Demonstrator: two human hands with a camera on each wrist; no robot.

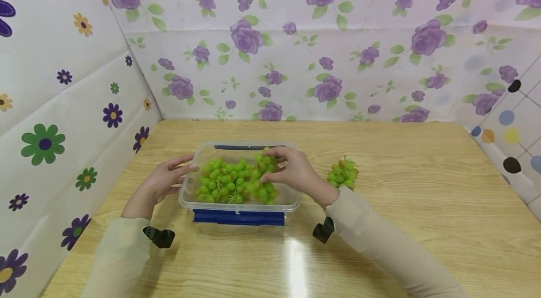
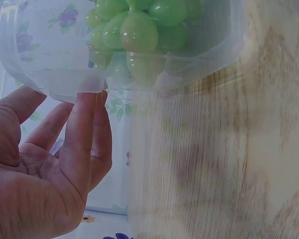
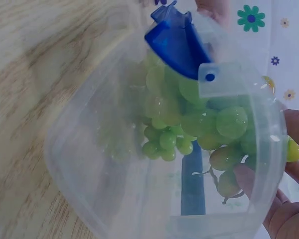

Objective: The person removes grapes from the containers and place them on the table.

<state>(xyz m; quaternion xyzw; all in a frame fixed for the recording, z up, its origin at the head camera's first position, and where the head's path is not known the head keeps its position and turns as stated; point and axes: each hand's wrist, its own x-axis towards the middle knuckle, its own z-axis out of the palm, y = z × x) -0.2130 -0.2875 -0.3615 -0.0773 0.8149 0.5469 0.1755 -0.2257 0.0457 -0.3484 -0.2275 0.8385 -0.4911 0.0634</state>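
A clear plastic container (image 1: 236, 207) with blue side clips stands on the table and holds bunches of green grapes (image 1: 224, 178). My right hand (image 1: 296, 169) reaches over its right side and grips a bunch of grapes (image 1: 263, 162) between thumb and fingers, at the right part of the container. In the right wrist view, the fingers (image 3: 294, 174) show partly through the clear wall. At the container's left rim, my left hand (image 1: 166, 178) touches the edge with loosely extended fingers. The left wrist view shows those fingertips (image 2: 87, 102) against the rim.
Another bunch of green grapes (image 1: 343, 173) lies on the wooden table (image 1: 401, 171), right of the container and partly behind my right forearm. A flowered wall covering (image 1: 296, 54) rises behind the table, and another (image 1: 63, 101) stands along the left side.
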